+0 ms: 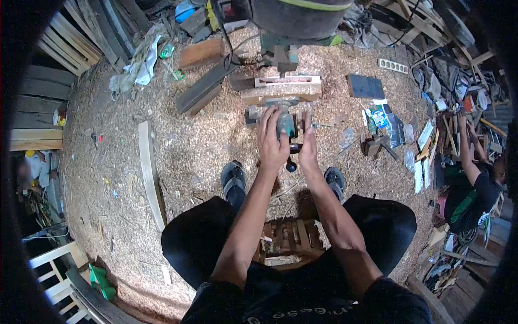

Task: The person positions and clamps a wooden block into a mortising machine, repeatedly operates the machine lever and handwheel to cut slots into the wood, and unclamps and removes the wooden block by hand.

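Note:
Both my hands reach forward to the cross-slide of a floor-standing machine with a dark green head [299,24]. My left hand [273,141] lies over the slide's green casting [286,125], fingers stretched forward and close together. On the other side, my right hand [308,148] is at the rim of a dark handwheel [295,148], its fingers pointing up and partly hidden. The wheel's black ball knob [291,166] hangs below, between my wrists. Beyond my hands a wood block with a long slot [288,82] is in the vise [283,101], below the machine's tool holder [281,59].
Wood shavings cover the floor. Dark timber [205,89] and a reddish block [201,54] lie left of the machine; a dark board [366,86] and a power strip [393,66] lie right. A long pale board [150,173] is at left. Another person [475,178] works far right.

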Motion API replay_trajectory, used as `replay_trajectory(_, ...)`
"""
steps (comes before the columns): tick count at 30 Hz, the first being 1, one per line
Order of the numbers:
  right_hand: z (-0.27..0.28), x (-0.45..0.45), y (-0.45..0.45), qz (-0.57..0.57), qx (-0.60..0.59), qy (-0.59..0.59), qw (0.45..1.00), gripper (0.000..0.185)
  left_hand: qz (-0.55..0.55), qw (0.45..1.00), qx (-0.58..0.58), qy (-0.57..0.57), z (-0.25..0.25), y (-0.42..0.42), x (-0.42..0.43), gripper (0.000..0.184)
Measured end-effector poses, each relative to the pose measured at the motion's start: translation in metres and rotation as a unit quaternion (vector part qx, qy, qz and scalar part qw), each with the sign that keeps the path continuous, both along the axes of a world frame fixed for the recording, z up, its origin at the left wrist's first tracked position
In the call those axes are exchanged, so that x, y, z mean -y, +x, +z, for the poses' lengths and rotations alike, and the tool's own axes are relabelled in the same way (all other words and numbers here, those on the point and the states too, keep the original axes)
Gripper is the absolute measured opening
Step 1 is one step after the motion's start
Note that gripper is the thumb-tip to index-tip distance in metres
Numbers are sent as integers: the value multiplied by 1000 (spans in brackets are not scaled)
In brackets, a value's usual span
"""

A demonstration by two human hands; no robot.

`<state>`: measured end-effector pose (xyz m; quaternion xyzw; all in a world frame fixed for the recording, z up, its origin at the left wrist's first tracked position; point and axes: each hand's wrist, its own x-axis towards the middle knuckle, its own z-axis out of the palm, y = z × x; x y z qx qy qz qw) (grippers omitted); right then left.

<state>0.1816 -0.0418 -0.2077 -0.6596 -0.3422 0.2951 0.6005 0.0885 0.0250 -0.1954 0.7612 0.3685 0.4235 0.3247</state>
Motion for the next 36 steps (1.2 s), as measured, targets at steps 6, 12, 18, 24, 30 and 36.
replay_trajectory(6,14,3,4,39,-1,-9,999,74,-25,1000,-3,3,-1,-7,4,50)
replay_trajectory(12,-29,3,12,17,10,-77,997,67,-8,996,-75,38,-2,-1,-1,38)
replay_trajectory(18,-9,26,7,-60,122,-140,981,46,-5,986,-113,-120,2,-21,4,32)
replay_trajectory(24,26,15,16,-89,169,-58,980,27,22,998,-57,-28,41,-40,-3,31)
replay_trajectory(30,175,-14,5,-148,242,163,945,21,67,995,62,30,190,-42,-25,34)
replay_trajectory(36,283,-51,9,-145,248,273,918,21,98,970,50,216,268,-32,-79,40)
